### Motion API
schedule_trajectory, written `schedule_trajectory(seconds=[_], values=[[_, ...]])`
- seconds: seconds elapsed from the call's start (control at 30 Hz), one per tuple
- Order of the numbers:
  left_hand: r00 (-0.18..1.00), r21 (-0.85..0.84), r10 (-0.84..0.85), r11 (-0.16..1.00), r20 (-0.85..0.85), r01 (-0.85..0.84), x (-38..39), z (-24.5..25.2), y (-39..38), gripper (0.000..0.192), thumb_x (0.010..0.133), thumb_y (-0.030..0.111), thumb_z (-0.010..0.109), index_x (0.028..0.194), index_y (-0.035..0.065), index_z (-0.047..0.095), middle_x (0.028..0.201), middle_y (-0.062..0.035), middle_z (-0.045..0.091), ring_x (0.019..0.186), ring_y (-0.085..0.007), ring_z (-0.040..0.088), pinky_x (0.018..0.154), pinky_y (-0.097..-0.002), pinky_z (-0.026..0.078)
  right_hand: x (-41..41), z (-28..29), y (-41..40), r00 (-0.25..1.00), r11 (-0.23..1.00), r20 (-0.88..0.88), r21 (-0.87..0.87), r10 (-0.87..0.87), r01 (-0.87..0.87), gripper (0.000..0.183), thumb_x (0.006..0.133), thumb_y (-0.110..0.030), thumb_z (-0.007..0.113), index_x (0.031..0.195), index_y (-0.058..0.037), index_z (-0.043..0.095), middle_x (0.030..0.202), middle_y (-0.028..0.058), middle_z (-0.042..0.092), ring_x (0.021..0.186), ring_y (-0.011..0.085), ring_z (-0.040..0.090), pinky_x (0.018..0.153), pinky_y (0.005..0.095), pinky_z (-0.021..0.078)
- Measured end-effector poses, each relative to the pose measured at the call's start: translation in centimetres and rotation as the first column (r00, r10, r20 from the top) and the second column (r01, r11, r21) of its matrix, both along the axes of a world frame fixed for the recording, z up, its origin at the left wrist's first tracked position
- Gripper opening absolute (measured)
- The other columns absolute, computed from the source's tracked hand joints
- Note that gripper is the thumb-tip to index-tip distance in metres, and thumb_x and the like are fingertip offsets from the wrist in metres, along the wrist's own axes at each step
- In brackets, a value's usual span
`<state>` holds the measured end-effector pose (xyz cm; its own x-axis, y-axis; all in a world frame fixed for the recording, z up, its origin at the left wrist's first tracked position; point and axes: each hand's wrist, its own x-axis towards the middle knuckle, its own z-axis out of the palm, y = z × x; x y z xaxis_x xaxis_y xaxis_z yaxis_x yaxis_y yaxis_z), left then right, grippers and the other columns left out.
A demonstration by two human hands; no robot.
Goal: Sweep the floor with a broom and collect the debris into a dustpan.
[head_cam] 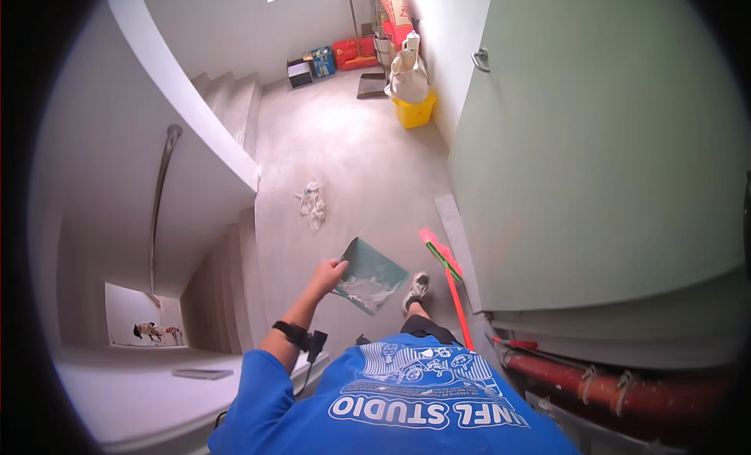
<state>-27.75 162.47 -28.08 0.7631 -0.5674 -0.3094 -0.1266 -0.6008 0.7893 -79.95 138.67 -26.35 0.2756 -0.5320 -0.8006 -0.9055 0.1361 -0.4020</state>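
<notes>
My left hand [327, 277] grips the edge of a dark green dustpan [375, 264] above the grey floor. Whitish, crumpled scraps [366, 294] lie in the pan. My right hand is out of view. A broom with a red handle [458, 305], a green head and pink bristles [440, 247] rests by the door side; the handle's lower end is hidden behind my blue shirt. Beyond the dustpan, a crumpled whitish rag or piece of plastic [313, 206] lies on the floor. One of my feet, in a sneaker [418, 288], stands between pan and broom.
A pale green door [587, 162] fills the right side, above red pipes [633, 390]. Stairs [232, 103] and a curved white wall [188, 85] with a handrail [159, 191] are at left. Ahead stand a yellow bin [415, 112], another dustpan [372, 86] and boxes [300, 72].
</notes>
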Motion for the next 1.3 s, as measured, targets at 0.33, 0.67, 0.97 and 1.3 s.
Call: schedule_trajectory(seconds=[0.33,0.67,0.97,1.3], values=[[0.764,0.599,-0.619,0.685,0.179,0.414,24.1,5.4,-20.5,0.037,0.075,0.037,0.052,0.078,0.0024,0.063,0.075,-0.0189,0.06,0.074,-0.0348,0.057,0.067,-0.0409,0.046,15.1,1.0,-9.5,0.997,0.996,0.023,0.034,-0.079,0.078,0.021,0.071,-0.014,0.061,0.086,-0.0004,0.057,0.068,0.0089,0.058,0.052,0.0182,0.055,0.042,0.0321,0.0428],[0.397,0.699,-0.917,0.254,-0.048,0.669,43.3,-5.8,-36.1,0.032,0.074,0.033,0.051,0.085,0.0057,0.064,0.083,-0.0171,0.061,0.078,-0.0336,0.057,0.071,-0.0415,0.046,30.1,3.4,-1.5,0.894,0.893,-0.104,0.078,-0.435,0.444,0.02,0.071,-0.013,0.061,0.087,-0.0012,0.057,0.069,0.0086,0.058,0.052,0.0174,0.055,0.041,0.0315,0.0426],[0.195,0.698,-0.954,-0.022,-0.229,0.716,55.2,-17.3,-39.6,0.035,0.071,0.031,0.055,0.088,0.0014,0.059,0.091,-0.0196,0.059,0.089,-0.0341,0.056,0.077,-0.0412,0.045,50.5,10.7,15.8,0.54,0.539,-0.257,0.078,-0.802,0.838,0.02,0.071,-0.012,0.061,0.088,-0.0018,0.056,0.07,0.0084,0.058,0.052,0.0168,0.055,0.04,0.0309,0.0425],[0.087,0.709,-0.937,-0.193,-0.339,0.678,57.7,-24.2,-42.4,0.04,0.07,0.034,0.058,0.095,0.0027,0.058,0.101,-0.0186,0.057,0.098,-0.0337,0.052,0.084,-0.0415,0.041,56.1,14.7,14.6,-0.01,-0.046,0.136,-0.261,-0.991,0.964,0.022,0.078,-0.01,0.057,0.1,-0.0045,0.054,0.09,0.0086,0.059,0.078,0.0137,0.058,0.064,0.0262,0.048]])
